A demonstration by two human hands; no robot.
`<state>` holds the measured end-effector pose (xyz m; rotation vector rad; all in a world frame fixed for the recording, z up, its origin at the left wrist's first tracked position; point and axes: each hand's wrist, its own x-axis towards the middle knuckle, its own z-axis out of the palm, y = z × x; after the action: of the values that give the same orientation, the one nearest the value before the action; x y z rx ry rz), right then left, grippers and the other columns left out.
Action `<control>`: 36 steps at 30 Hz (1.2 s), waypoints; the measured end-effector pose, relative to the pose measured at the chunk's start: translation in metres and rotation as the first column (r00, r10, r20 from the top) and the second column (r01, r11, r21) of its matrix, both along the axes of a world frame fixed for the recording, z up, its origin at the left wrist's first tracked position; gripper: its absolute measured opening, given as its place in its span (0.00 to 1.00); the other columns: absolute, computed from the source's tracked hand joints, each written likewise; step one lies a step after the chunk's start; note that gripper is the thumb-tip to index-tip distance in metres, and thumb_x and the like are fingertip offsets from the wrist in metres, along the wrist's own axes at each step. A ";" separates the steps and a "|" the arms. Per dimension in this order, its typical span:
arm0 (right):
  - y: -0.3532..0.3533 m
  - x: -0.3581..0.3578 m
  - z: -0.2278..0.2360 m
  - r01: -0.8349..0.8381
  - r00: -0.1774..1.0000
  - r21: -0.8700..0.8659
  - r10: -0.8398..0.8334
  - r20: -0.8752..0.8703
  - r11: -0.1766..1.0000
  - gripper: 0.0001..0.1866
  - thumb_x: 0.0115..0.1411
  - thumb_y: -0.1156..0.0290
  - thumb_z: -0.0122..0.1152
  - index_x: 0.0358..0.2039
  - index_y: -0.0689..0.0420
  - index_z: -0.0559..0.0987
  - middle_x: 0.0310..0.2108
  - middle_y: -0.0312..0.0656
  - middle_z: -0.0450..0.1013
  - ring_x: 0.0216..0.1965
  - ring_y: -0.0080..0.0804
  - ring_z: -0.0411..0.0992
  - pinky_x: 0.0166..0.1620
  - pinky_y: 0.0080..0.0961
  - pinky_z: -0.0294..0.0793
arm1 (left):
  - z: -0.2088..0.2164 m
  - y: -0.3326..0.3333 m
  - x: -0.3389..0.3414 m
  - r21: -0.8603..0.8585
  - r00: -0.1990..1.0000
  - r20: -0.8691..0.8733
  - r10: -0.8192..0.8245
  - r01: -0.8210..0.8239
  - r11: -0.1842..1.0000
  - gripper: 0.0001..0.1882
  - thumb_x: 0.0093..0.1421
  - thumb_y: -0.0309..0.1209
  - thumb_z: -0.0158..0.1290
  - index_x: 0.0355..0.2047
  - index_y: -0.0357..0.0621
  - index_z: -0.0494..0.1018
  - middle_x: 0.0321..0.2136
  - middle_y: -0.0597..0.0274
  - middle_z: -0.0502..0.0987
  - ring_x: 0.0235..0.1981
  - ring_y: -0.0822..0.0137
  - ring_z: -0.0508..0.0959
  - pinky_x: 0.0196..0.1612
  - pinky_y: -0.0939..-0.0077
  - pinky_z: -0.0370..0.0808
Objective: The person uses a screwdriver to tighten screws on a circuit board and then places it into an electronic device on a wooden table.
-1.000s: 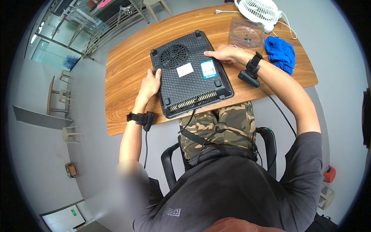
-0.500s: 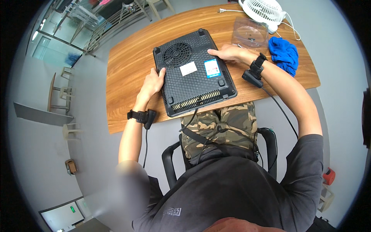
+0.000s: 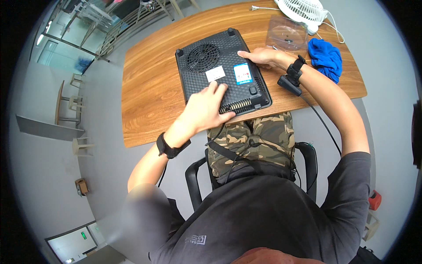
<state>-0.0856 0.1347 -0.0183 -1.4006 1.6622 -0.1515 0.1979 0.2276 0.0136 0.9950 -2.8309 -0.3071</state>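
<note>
A black induction cooker [image 3: 195,81] lies upside down on the wooden table [image 3: 149,79], near its front edge. Its underside shows a round fan grille [image 3: 203,57], corner feet, a white label [image 3: 215,74] and a blue-and-white sticker [image 3: 242,74]. Across the near left part of the underside rests my left hand [image 3: 203,107], fingers stretched out, covering part of the vent slots. My right hand [image 3: 263,58] grips the cooker's right edge, thumb on top; its other fingers are mostly hidden. A dark cord hangs from the cooker's near edge.
Right of my right hand lies a crumpled blue cloth [image 3: 325,60]. Beyond it are a clear plastic tray [image 3: 286,36] holding small items and a white fan [image 3: 303,11] with its cord. A black chair armrest [image 3: 195,182] stands left of my lap.
My left hand has let go of the cooker's left edge and moved right and nearer, onto its underside. The right hand still holds the right edge.
</note>
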 end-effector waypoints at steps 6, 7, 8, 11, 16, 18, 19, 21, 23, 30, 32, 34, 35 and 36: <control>0.006 0.005 -0.001 0.071 0.997 -0.089 -0.072 -0.011 0.994 0.42 0.66 0.28 0.46 0.24 0.60 0.79 0.16 0.41 0.67 0.15 0.30 0.62 0.19 0.33 0.55 | -0.020 0.006 0.002 -0.186 0.986 0.159 -0.056 0.085 0.979 0.46 0.50 0.51 0.68 0.63 0.41 0.63 0.45 0.48 0.68 0.37 0.53 0.79 0.37 0.62 0.80; 0.006 0.005 0.000 0.074 0.997 -0.091 -0.077 -0.029 0.993 0.44 0.66 0.28 0.46 0.26 0.63 0.81 0.18 0.44 0.70 0.18 0.32 0.67 0.21 0.34 0.59 | -0.023 0.005 0.004 -0.218 0.984 0.163 -0.066 0.101 0.971 0.46 0.51 0.51 0.68 0.64 0.42 0.63 0.45 0.48 0.68 0.36 0.55 0.79 0.36 0.63 0.80; 0.004 0.002 -0.006 0.078 0.997 -0.116 -0.081 -0.020 0.990 0.45 0.66 0.28 0.45 0.31 0.67 0.82 0.25 0.50 0.73 0.24 0.37 0.71 0.26 0.36 0.65 | -0.022 0.005 0.004 -0.230 0.982 0.176 -0.074 0.114 0.967 0.46 0.51 0.51 0.68 0.64 0.42 0.62 0.45 0.49 0.68 0.35 0.55 0.79 0.35 0.63 0.80; 0.001 -0.002 -0.018 0.058 0.998 -0.140 -0.062 -0.022 0.989 0.51 0.65 0.27 0.44 0.45 0.75 0.81 0.43 0.63 0.77 0.43 0.49 0.77 0.44 0.41 0.74 | -0.017 0.004 0.006 -0.241 0.973 0.214 -0.084 0.136 0.961 0.47 0.52 0.52 0.67 0.65 0.42 0.61 0.44 0.49 0.68 0.35 0.55 0.78 0.35 0.63 0.80; 0.004 0.001 0.000 -0.020 0.998 -0.117 0.013 -0.064 0.993 0.51 0.64 0.28 0.49 0.57 0.73 0.77 0.56 0.63 0.74 0.55 0.54 0.75 0.54 0.43 0.75 | -0.019 0.010 0.002 -0.211 0.977 0.201 -0.073 0.116 0.971 0.48 0.51 0.54 0.67 0.65 0.42 0.61 0.43 0.49 0.68 0.36 0.53 0.78 0.36 0.62 0.79; 0.003 0.000 -0.001 -0.011 0.998 -0.094 0.004 -0.068 0.996 0.50 0.64 0.29 0.48 0.57 0.73 0.77 0.56 0.63 0.74 0.55 0.54 0.75 0.55 0.43 0.74 | -0.024 0.014 -0.007 -0.267 0.976 0.185 -0.118 0.165 0.949 0.46 0.53 0.53 0.65 0.65 0.41 0.62 0.43 0.51 0.68 0.35 0.55 0.78 0.35 0.63 0.79; 0.002 -0.001 -0.001 -0.006 0.997 -0.083 0.000 -0.071 0.997 0.50 0.64 0.29 0.48 0.57 0.73 0.77 0.56 0.63 0.74 0.56 0.54 0.74 0.56 0.43 0.73 | -0.027 0.014 -0.012 -0.292 0.975 0.186 -0.125 0.177 0.940 0.46 0.53 0.52 0.65 0.65 0.41 0.62 0.43 0.51 0.68 0.35 0.56 0.78 0.34 0.64 0.79; 0.002 0.000 -0.004 0.015 0.999 -0.077 -0.019 -0.048 0.997 0.50 0.65 0.29 0.47 0.57 0.73 0.77 0.56 0.64 0.74 0.57 0.55 0.74 0.57 0.43 0.72 | -0.030 0.014 -0.017 -0.325 0.970 0.204 -0.135 0.198 0.925 0.45 0.53 0.50 0.65 0.64 0.38 0.62 0.42 0.52 0.69 0.35 0.57 0.78 0.33 0.65 0.79; 0.005 0.001 -0.001 0.014 0.998 -0.089 -0.020 -0.059 0.996 0.50 0.65 0.30 0.46 0.56 0.73 0.77 0.57 0.64 0.74 0.57 0.55 0.74 0.57 0.44 0.72 | -0.030 0.015 -0.020 -0.341 0.960 0.240 -0.143 0.221 0.914 0.44 0.54 0.49 0.64 0.63 0.34 0.63 0.42 0.52 0.69 0.34 0.59 0.79 0.32 0.67 0.80; 0.022 -0.010 0.008 -0.076 0.981 -0.210 0.035 -0.191 0.975 0.44 0.69 0.35 0.44 0.51 0.73 0.79 0.47 0.66 0.78 0.46 0.60 0.78 0.51 0.49 0.75 | -0.025 0.011 -0.022 -0.410 0.948 0.249 -0.200 0.290 0.865 0.39 0.52 0.47 0.62 0.55 0.27 0.68 0.37 0.54 0.72 0.30 0.63 0.80 0.29 0.72 0.81; 0.030 -0.016 0.002 -0.146 0.964 -0.405 0.038 -0.264 0.903 0.38 0.70 0.40 0.47 0.45 0.71 0.80 0.41 0.66 0.79 0.44 0.61 0.79 0.50 0.50 0.76 | -0.024 0.011 -0.022 -0.417 0.946 0.249 -0.210 0.300 0.858 0.39 0.51 0.47 0.62 0.54 0.28 0.68 0.37 0.54 0.73 0.29 0.63 0.80 0.29 0.72 0.81; 0.050 -0.027 -0.015 -0.209 0.941 -0.689 -0.049 -0.334 0.694 0.32 0.71 0.46 0.50 0.39 0.69 0.80 0.35 0.64 0.80 0.43 0.63 0.79 0.50 0.51 0.76 | -0.023 0.010 -0.024 -0.410 0.944 0.248 -0.217 0.305 0.859 0.37 0.50 0.47 0.63 0.52 0.30 0.69 0.41 0.52 0.75 0.30 0.63 0.81 0.29 0.72 0.81; 0.065 -0.023 -0.002 -0.260 0.940 -0.717 0.001 -0.340 0.647 0.21 0.69 0.56 0.55 0.33 0.64 0.78 0.30 0.61 0.79 0.38 0.62 0.78 0.44 0.52 0.78 | -0.021 0.011 -0.020 -0.404 0.948 0.243 -0.207 0.293 0.867 0.35 0.50 0.47 0.64 0.50 0.31 0.70 0.44 0.50 0.76 0.30 0.63 0.81 0.29 0.72 0.81; 0.079 -0.027 0.002 -0.329 0.920 -0.698 0.048 -0.389 0.636 0.19 0.69 0.58 0.55 0.33 0.63 0.78 0.29 0.59 0.79 0.36 0.61 0.78 0.41 0.52 0.78 | -0.018 0.012 -0.020 -0.399 0.949 0.235 -0.210 0.291 0.869 0.34 0.49 0.46 0.65 0.48 0.32 0.71 0.47 0.48 0.77 0.30 0.63 0.81 0.28 0.73 0.81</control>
<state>-0.1121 0.2133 -0.0163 -2.3492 1.7885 -0.5675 0.1776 0.2393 -0.0046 0.5868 -2.9922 0.4016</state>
